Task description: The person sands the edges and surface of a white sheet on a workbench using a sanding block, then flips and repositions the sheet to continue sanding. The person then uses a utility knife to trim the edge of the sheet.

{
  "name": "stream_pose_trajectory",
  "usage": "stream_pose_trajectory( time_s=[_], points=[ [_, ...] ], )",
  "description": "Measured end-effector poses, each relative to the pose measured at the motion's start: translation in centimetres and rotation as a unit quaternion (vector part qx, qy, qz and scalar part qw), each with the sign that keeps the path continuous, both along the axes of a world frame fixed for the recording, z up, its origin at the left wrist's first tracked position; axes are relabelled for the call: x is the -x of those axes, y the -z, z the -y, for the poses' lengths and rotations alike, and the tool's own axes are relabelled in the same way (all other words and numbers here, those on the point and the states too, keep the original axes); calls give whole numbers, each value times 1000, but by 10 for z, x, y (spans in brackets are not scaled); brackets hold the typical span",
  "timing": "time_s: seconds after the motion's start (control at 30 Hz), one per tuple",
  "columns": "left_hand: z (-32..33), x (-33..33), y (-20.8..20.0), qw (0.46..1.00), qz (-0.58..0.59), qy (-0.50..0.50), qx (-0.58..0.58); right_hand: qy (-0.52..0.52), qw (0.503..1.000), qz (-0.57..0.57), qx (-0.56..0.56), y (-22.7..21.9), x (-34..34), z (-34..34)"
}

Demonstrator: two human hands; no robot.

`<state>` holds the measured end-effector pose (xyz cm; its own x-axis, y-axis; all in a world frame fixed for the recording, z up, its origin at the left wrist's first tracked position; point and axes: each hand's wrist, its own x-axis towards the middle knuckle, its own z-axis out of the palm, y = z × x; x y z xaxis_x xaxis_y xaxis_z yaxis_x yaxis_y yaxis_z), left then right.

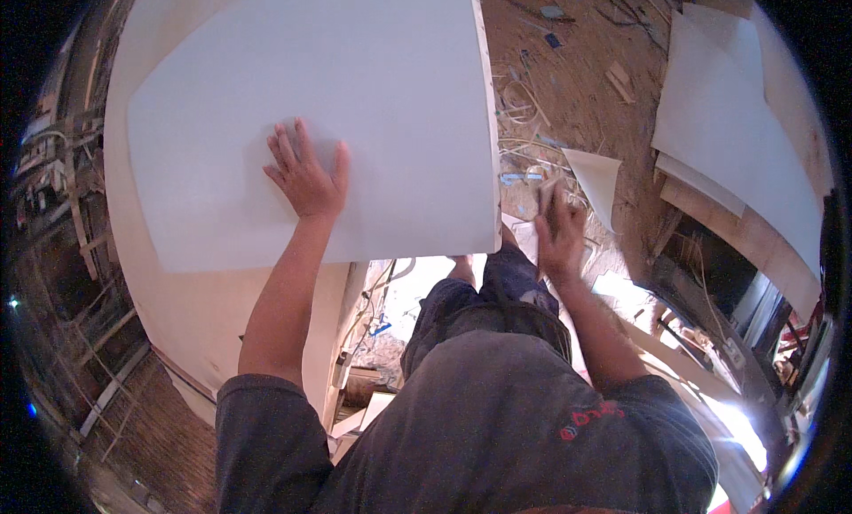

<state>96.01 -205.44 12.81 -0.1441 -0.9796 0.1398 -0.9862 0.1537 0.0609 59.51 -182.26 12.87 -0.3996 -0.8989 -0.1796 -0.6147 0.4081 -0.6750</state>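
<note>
A large white sheet (pixel 399 114) lies flat on a pale wooden board (pixel 222 305). My left hand (pixel 308 172) rests palm down on the sheet, fingers spread, holding nothing. Just off the sheet's right edge, near its close corner, is my right hand (pixel 561 234), raised and smeared by motion. Its fingers curl around a small, pale greyish thing that the blur keeps me from naming. A narrow edge with small dark marks (pixel 486 61) runs along the sheet's right side.
Offcuts, strips and scraps (pixel 532 114) litter the brown floor at right. A curled pale sheet piece (pixel 596 181) stands there. Further right, white sheets (pixel 728 114) lie on a wooden surface. Metal framework (pixel 84 185) lines the left side. Bright light falls around my legs.
</note>
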Motion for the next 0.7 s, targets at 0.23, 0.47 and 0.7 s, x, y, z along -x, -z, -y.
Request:
stream_pose_trajectory(
  time_s=[0.23, 0.47, 0.7],
  points=[
    [3, 3, 1, 1000, 8, -11, 15, -405, 898, -130, 110, -49, 20, 46],
    [-2, -6, 4, 1000, 3, -15, 23, -441, 896, 41, 40, -34, 37, 169],
    [6, 3, -1, 1000, 6, -18, 2, -296, 861, -232, 343, -43, 81, 349]
  ],
)
